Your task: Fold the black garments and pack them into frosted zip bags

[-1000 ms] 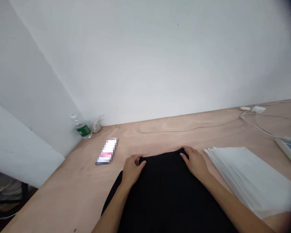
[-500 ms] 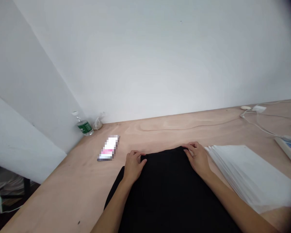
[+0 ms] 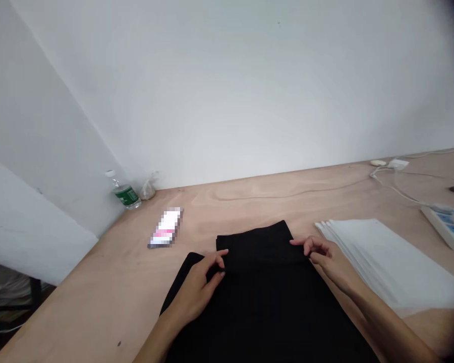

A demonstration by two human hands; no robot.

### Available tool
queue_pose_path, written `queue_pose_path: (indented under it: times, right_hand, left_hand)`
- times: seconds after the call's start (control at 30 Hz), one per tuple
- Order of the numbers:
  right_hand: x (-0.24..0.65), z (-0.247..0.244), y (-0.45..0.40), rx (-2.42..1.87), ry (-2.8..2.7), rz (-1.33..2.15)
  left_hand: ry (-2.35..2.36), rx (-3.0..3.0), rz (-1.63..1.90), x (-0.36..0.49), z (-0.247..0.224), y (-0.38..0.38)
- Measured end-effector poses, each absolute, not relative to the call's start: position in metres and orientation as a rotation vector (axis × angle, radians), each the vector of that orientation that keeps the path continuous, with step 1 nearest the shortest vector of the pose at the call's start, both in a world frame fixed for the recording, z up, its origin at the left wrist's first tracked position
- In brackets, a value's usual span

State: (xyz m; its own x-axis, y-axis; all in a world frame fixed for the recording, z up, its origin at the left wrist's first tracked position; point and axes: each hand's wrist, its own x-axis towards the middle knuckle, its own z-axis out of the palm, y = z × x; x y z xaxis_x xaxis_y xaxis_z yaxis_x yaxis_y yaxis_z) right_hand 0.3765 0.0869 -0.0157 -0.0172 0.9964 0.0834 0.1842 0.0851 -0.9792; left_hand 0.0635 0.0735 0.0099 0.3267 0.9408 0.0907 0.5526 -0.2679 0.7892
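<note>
Left grip (image 3: 199, 287): thumb and fingers appear pinched on black cloth (image 3: 265, 302) near its left side, index reaching over the top.
Right grip (image 3: 331, 262): appears pinched at the right edge, index extended along it.
Why 2 sides: probably holds the cloth spread and edges even.
Black cloth position: on bench (image 3: 109, 302), between both grips, far edge untouched.
White sheets (image 3: 393, 262): stacked right, apart from cloth, likely leaving room.
Phone (image 3: 165, 228): flat, screen up at left, presumably for viewing.
Bottle (image 3: 126, 195): back corner, likely out of the way.
</note>
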Motion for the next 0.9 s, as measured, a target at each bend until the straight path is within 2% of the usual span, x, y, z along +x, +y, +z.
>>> queue_pose_path:
  times: [0.37, 0.5, 0.6, 0.8, 0.9]
  right_hand:
    - [0.368, -0.033, 0.091, -1.427, -1.461, 0.797]
    - [0.372, -0.035, 0.089, -1.546, -1.642, 0.542]
    - [0.372, -0.036, 0.089, -1.507, -1.798, 0.349]
    - [0.372, -0.031, 0.083, -1.416, -2.08, 0.142]
    - [0.38, -0.024, 0.063, -1.381, -2.123, 0.088]
  left_hand:
    - [1.364, 2.232, 0.744, 0.056, -0.006, 0.073]
    - [1.323, 2.371, 0.735, 0.053, -0.006, 0.068]
    - [1.325, 2.476, 0.706, 0.052, -0.007, 0.067]
    - [1.353, 2.633, 0.573, 0.049, -0.005, 0.061]
    - [1.37, 2.68, 0.617, 0.04, 0.002, 0.038]
